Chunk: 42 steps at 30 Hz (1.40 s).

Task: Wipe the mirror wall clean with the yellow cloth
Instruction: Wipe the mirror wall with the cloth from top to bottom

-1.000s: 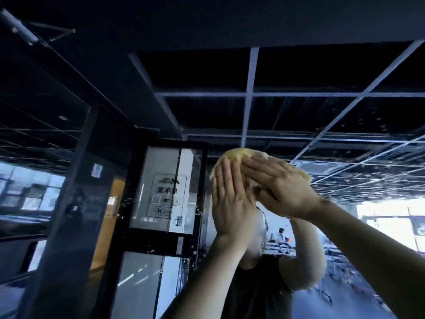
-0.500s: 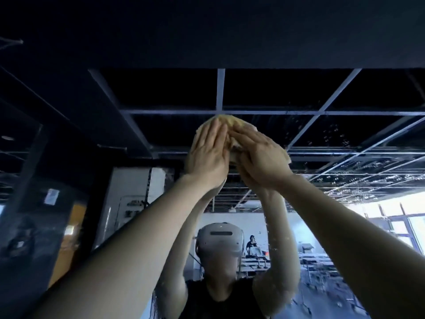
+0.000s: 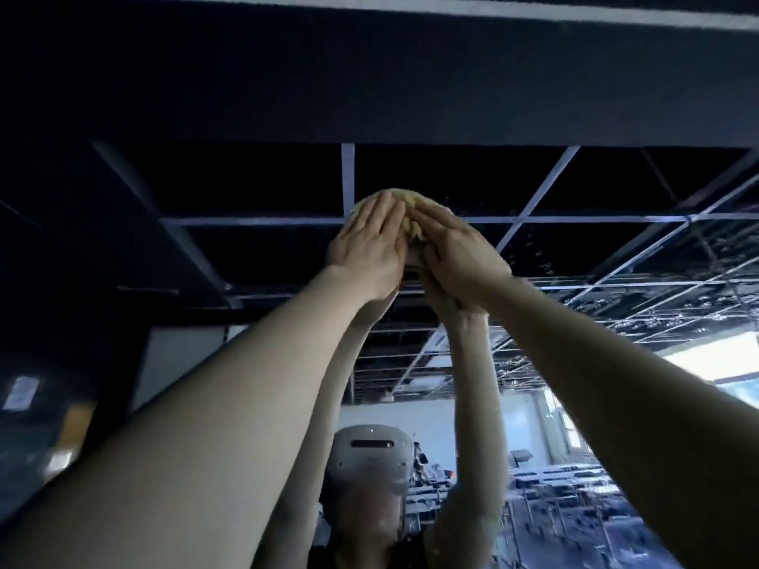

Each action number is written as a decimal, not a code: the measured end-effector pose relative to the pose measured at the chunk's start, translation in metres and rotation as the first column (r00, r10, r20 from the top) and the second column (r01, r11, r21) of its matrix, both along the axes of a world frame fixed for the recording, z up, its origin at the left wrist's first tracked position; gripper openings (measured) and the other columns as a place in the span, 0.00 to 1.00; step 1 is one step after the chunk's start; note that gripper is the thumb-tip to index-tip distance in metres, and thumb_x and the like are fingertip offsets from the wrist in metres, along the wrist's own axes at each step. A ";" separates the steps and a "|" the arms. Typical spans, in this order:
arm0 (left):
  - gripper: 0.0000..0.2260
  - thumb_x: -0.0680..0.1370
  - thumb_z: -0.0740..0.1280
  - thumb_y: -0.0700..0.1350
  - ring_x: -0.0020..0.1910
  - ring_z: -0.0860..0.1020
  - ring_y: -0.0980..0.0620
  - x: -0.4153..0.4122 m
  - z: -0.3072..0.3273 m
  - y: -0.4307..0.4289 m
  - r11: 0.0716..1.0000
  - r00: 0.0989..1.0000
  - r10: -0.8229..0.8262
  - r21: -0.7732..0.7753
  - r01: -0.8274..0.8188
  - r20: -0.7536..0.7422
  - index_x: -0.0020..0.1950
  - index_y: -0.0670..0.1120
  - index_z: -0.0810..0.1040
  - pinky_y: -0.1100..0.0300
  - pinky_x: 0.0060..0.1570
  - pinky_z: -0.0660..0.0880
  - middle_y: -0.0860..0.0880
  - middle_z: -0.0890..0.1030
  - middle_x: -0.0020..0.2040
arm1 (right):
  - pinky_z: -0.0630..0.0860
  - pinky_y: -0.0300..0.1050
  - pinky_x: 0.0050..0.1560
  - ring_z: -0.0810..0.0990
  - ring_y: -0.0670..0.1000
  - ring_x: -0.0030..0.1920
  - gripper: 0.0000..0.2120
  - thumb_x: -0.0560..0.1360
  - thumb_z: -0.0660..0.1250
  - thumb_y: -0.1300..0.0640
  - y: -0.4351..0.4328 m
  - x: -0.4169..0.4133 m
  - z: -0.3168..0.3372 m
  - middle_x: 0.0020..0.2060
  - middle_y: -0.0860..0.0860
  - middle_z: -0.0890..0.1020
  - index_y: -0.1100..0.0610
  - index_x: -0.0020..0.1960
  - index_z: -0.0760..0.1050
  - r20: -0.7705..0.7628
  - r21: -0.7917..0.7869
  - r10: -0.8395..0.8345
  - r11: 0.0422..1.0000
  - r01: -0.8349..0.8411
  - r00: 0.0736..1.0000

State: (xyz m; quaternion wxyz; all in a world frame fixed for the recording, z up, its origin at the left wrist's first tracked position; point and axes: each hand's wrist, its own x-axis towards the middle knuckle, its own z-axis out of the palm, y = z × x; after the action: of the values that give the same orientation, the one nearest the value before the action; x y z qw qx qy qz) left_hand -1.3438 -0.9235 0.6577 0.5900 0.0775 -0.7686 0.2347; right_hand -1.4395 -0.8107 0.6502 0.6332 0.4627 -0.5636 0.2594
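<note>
Fingers straight, left hand (image 3: 369, 250) and right hand (image 3: 458, 254) press yellow cloth (image 3: 408, 199) against mirror wall (image 3: 616, 186)

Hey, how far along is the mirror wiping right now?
Done: the mirror wall left of the yellow cloth looks spot-free, though dark. In hand: left hand and right hand press the cloth flat near its top edge. Left: white specks dot the glass right of the cloth.

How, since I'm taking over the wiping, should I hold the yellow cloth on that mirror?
Probably press its back, coming straight at the mirror wall: the yellow cloth lies bunched against the glass, so flat fingers like the left hand and right hand suit it.
</note>
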 end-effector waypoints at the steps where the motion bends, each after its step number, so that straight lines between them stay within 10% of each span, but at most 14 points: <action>1: 0.23 0.83 0.44 0.50 0.76 0.39 0.52 -0.006 0.013 0.008 1.000 1.000 0.002 0.021 -0.002 0.016 0.77 0.47 0.42 0.57 0.73 0.38 0.48 0.39 0.77 | 0.59 0.47 0.72 0.61 0.53 0.73 0.26 0.78 0.57 0.61 0.007 -0.006 0.015 0.75 0.49 0.61 0.53 0.75 0.61 -0.003 0.013 -0.010 1.000 0.010 1.000; 12: 0.24 0.82 0.43 0.51 0.76 0.41 0.53 -0.036 -0.054 0.030 0.996 0.993 -0.078 -0.041 0.074 -0.086 0.77 0.46 0.46 0.60 0.73 0.38 0.48 0.43 0.78 | 0.65 0.47 0.66 0.70 0.55 0.68 0.32 0.71 0.45 0.46 0.041 -0.029 -0.047 0.70 0.50 0.69 0.51 0.71 0.69 -0.021 0.008 0.038 0.999 -0.037 0.999; 18: 0.25 0.80 0.39 0.54 0.75 0.41 0.55 -0.039 -0.162 0.044 0.991 0.996 -0.083 -0.105 0.079 -0.034 0.76 0.46 0.46 0.60 0.72 0.40 0.50 0.45 0.77 | 0.64 0.44 0.69 0.70 0.49 0.68 0.28 0.74 0.56 0.43 0.063 -0.042 -0.146 0.68 0.50 0.72 0.55 0.69 0.71 -0.110 0.088 0.018 0.996 -0.008 0.994; 24: 0.22 0.83 0.47 0.48 0.75 0.42 0.58 -0.033 -0.061 0.050 0.991 0.990 -0.131 -0.015 0.132 0.041 0.77 0.49 0.48 0.65 0.72 0.40 0.52 0.44 0.77 | 0.46 0.45 0.75 0.51 0.50 0.76 0.31 0.79 0.52 0.42 0.062 -0.035 -0.060 0.76 0.53 0.54 0.59 0.76 0.57 -0.085 0.148 -0.058 0.987 0.071 0.995; 27: 0.20 0.81 0.57 0.42 0.71 0.63 0.52 -0.028 -0.019 0.066 0.875 0.889 -0.455 0.217 0.434 0.058 0.73 0.47 0.62 0.60 0.70 0.59 0.48 0.65 0.73 | 0.42 0.48 0.76 0.42 0.51 0.77 0.32 0.80 0.58 0.49 0.054 -0.026 -0.033 0.77 0.51 0.41 0.54 0.78 0.45 -0.041 0.129 -0.082 0.988 0.087 0.996; 30: 0.17 0.78 0.59 0.37 0.63 0.72 0.52 -0.013 -0.011 0.067 0.675 0.737 -0.599 0.296 0.675 -0.314 0.66 0.46 0.70 0.60 0.61 0.68 0.47 0.74 0.64 | 0.44 0.53 0.74 0.42 0.52 0.76 0.30 0.79 0.55 0.50 0.045 -0.020 -0.029 0.77 0.49 0.47 0.46 0.77 0.46 -0.056 0.146 -0.097 0.984 0.104 0.994; 35: 0.14 0.79 0.57 0.38 0.61 0.72 0.45 -0.017 -0.033 0.044 0.886 0.733 -0.291 0.115 0.449 -0.616 0.63 0.41 0.70 0.63 0.52 0.64 0.43 0.72 0.63 | 0.43 0.56 0.74 0.47 0.51 0.76 0.29 0.77 0.50 0.34 0.043 -0.025 -0.023 0.76 0.47 0.57 0.44 0.74 0.60 -0.199 0.123 -0.111 0.983 0.137 0.974; 42: 0.14 0.80 0.56 0.41 0.65 0.69 0.47 -0.055 -0.024 0.040 0.968 0.777 -0.194 0.010 0.250 -0.599 0.64 0.41 0.68 0.55 0.63 0.65 0.45 0.71 0.66 | 0.56 0.49 0.68 0.61 0.54 0.71 0.17 0.79 0.57 0.49 0.047 -0.040 0.086 0.70 0.51 0.68 0.53 0.65 0.72 -0.067 -0.143 -0.083 0.987 0.073 0.994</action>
State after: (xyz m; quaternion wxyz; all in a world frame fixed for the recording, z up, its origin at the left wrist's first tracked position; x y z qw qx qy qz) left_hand -1.3987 -0.8837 0.6340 0.8200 0.0821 -0.5588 0.0930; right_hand -1.4799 -0.7640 0.7366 0.6940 0.4037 -0.5382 0.2564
